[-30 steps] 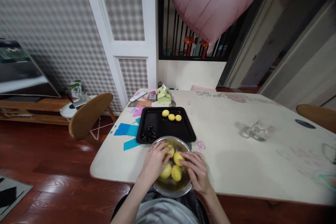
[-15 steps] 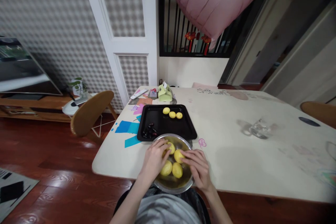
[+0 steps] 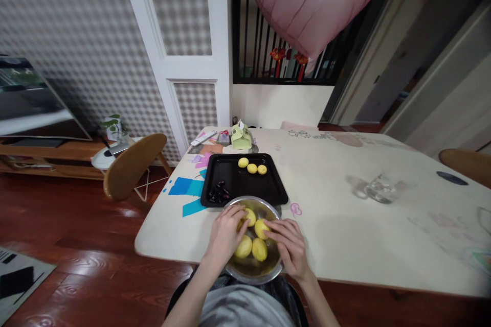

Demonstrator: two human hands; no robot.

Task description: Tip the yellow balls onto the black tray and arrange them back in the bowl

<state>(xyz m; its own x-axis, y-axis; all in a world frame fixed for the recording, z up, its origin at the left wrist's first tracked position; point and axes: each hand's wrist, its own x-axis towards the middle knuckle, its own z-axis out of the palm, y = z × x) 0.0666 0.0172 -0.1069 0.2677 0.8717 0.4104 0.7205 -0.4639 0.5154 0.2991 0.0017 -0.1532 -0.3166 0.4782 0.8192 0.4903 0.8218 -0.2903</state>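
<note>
left hand [image 3: 227, 228], right hand [image 3: 288, 243] are touching lemons [image 3: 261, 230] in bowl [image 3: 249, 269]. can't tell if either grip's pinching. next likely needing firmer contact.

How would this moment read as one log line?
left hand: touching upper yellow fruit | right hand: touching right-side yellow fruit | metal bowl: both fruits inside | black tray: beyond bowl

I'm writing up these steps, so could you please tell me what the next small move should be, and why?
Perhaps close the right hand around the yellow fruit beside it: its fingers touch that fruit inside the metal bowl, but the thumb seems apart.
</note>
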